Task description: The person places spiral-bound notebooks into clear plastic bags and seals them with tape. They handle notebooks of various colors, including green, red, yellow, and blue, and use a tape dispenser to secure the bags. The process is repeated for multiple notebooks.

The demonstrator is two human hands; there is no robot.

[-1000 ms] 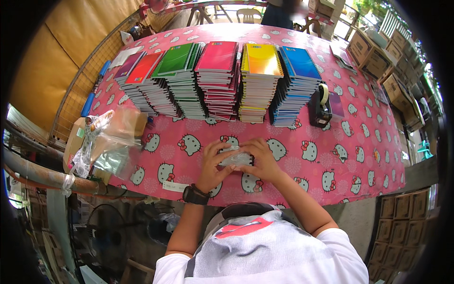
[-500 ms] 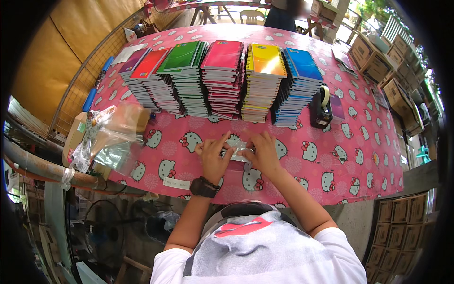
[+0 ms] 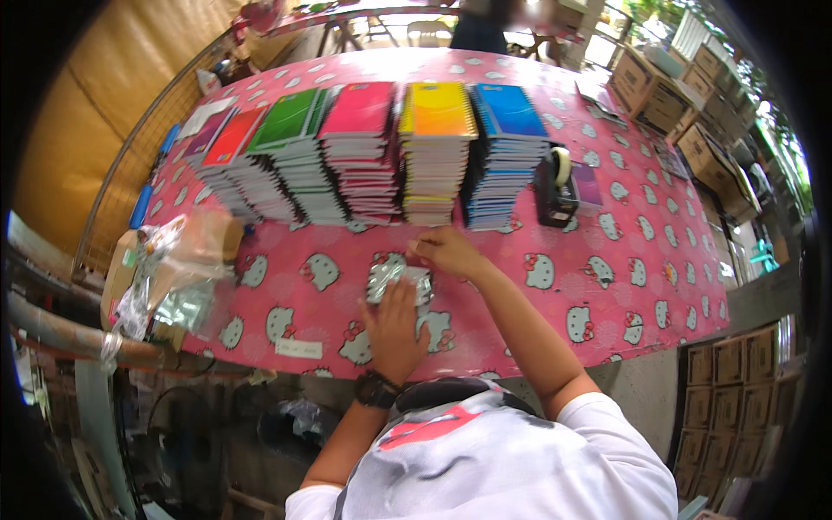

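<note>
A small shiny clear plastic packet (image 3: 419,279) lies on the pink table cover (image 3: 485,325) in front of me. My left hand (image 3: 396,334) rests on its near part, fingers stretched out and flat. Just beyond the packet, my right hand (image 3: 451,253) is closed, its thumb and fingertips pressed together; whether they hold anything is too small to see. Past both hands stand tall stacks of spiral notebooks: purple (image 3: 208,134), red (image 3: 232,139), green (image 3: 282,121), pink (image 3: 357,111), yellow (image 3: 438,111) and blue (image 3: 510,113).
Right of the blue stack stands a black tape dispenser (image 3: 555,195) beside a purple notebook (image 3: 588,186). Clear plastic bags (image 3: 195,299) and cardboard lie at the left edge. A white paper label (image 3: 298,349) is near the front edge. Cardboard boxes (image 3: 663,95) are stacked beyond the right side.
Both hands were together at the packet with bent fingers. Now my left hand lies flat on it, and my right hand has come off it toward the stacks. The whole view has shifted.
</note>
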